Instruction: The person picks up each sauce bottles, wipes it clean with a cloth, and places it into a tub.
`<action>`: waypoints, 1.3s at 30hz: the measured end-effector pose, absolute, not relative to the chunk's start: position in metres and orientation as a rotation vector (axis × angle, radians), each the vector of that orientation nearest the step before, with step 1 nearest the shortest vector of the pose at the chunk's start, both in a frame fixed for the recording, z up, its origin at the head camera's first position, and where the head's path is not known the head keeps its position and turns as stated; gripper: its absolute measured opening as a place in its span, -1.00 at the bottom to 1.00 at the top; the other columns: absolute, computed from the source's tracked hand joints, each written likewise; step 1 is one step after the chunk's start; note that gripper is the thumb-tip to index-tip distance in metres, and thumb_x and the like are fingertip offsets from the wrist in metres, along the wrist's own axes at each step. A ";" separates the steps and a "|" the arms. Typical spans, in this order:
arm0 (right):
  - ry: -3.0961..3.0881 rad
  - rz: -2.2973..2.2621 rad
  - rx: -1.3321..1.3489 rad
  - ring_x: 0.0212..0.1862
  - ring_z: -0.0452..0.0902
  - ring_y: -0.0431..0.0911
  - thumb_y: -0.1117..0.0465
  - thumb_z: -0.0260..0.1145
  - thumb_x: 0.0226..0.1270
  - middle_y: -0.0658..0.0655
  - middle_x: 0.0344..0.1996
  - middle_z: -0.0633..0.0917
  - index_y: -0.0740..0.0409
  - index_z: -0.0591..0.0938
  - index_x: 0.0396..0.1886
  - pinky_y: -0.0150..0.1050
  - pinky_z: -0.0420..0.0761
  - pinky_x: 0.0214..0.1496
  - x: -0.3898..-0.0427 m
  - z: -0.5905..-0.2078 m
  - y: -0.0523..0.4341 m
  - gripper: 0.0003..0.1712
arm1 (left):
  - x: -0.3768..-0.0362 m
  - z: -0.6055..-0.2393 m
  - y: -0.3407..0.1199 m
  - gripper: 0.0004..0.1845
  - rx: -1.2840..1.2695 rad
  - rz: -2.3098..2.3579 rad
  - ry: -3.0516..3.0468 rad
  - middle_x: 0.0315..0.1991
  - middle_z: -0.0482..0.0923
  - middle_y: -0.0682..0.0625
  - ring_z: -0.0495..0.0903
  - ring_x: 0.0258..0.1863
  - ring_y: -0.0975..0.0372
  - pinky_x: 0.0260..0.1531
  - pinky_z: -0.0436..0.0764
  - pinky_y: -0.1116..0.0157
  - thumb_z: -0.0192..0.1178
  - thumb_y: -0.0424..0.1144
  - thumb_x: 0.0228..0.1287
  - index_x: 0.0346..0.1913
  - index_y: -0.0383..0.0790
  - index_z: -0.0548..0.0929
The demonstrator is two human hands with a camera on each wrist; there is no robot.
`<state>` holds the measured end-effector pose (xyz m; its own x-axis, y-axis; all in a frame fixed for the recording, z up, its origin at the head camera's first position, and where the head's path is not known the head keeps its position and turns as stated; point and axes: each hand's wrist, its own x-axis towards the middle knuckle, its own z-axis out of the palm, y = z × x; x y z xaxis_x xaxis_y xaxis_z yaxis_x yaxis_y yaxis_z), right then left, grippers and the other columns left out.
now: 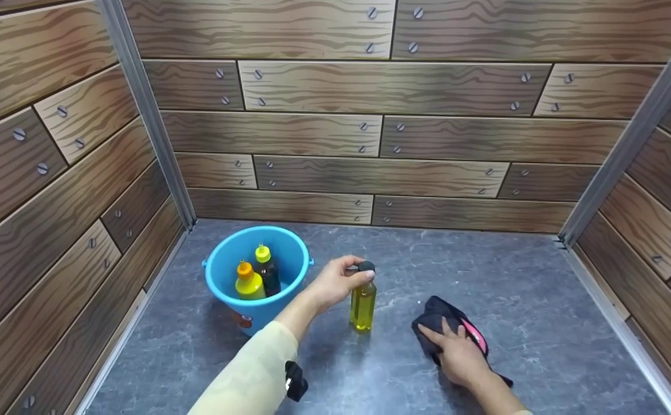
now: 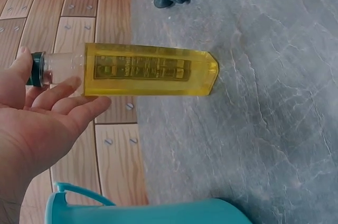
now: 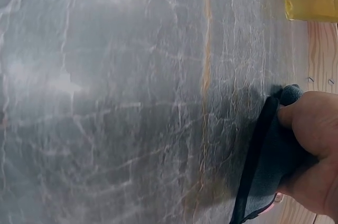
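My left hand [image 1: 335, 283] grips the dark cap of a clear bottle of yellow oil [image 1: 362, 305], thumb and fingers round the top. The bottle is upright; whether its base touches the grey surface I cannot tell. In the left wrist view the oil bottle [image 2: 148, 71] shows a printed label, with the hand [image 2: 47, 113] at its neck. To the right, my right hand [image 1: 459, 353] presses a dark cloth [image 1: 436, 323] with a pink patch onto the surface, fingers spread and mostly straight. The right wrist view shows the cloth [image 3: 274, 166] partly under the hand [image 3: 314, 145].
A blue bucket [image 1: 214, 282] stands at the left, holding a yellow squeeze bottle [image 1: 249, 285] with an orange cap and a dark bottle [image 1: 269, 276] with a yellow cap. Wood-patterned walls [image 1: 312, 132] enclose the back and both sides of the grey marbled surface [image 1: 514, 271].
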<state>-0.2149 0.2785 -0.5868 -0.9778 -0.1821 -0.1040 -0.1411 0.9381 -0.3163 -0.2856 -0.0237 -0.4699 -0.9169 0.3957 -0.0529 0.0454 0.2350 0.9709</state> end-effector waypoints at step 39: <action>3.544 -1.190 -0.807 0.23 0.64 0.26 0.56 0.43 0.20 0.34 0.41 0.55 -0.26 0.69 0.37 0.10 0.76 -0.10 -0.206 -0.577 0.193 -0.17 | -0.288 -0.464 -0.020 -0.74 0.360 1.638 2.393 -0.12 0.65 -0.01 0.56 -0.23 0.10 -0.26 0.51 0.19 0.32 0.05 0.52 -0.05 -0.06 0.70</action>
